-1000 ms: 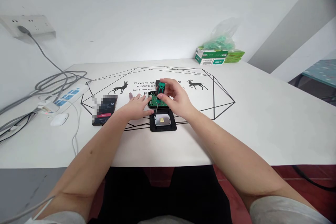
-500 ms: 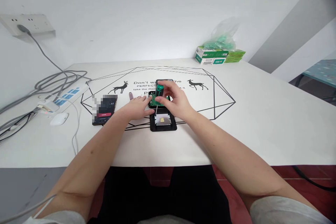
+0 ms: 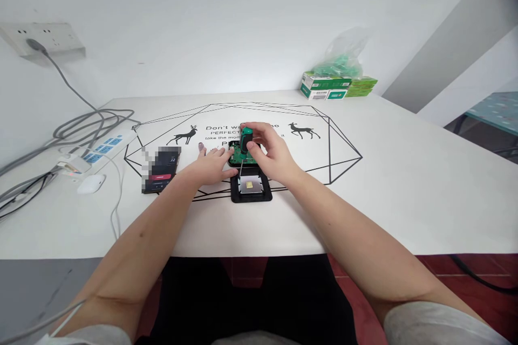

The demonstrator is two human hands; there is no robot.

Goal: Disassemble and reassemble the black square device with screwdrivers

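Note:
My right hand (image 3: 272,152) grips a green-and-black screwdriver (image 3: 245,140) by its handle. The thin shaft points down, and its tip meets the upper left part of a black casing (image 3: 263,197) with a silver metal plate (image 3: 245,187) and a small pale yellow pad (image 3: 249,185). Just behind that casing lies a green circuit board (image 3: 238,157) in a black frame, partly covered by my right hand. My left hand (image 3: 214,164) rests with fingers spread at the left edge of the board and casing, its thumb near the screwdriver shaft.
A phone (image 3: 164,170) lies to the left, beside a white earbud case (image 3: 91,183) and a power strip (image 3: 106,150) with coiled cables (image 3: 95,118). Green-and-white boxes (image 3: 326,85) under a plastic bag (image 3: 342,59) stand against the wall at the back right.
The fingers of my right hand have shifted around the screwdriver handle, the thumb now higher on it. The left hand, the casing and the board stay about where they were.

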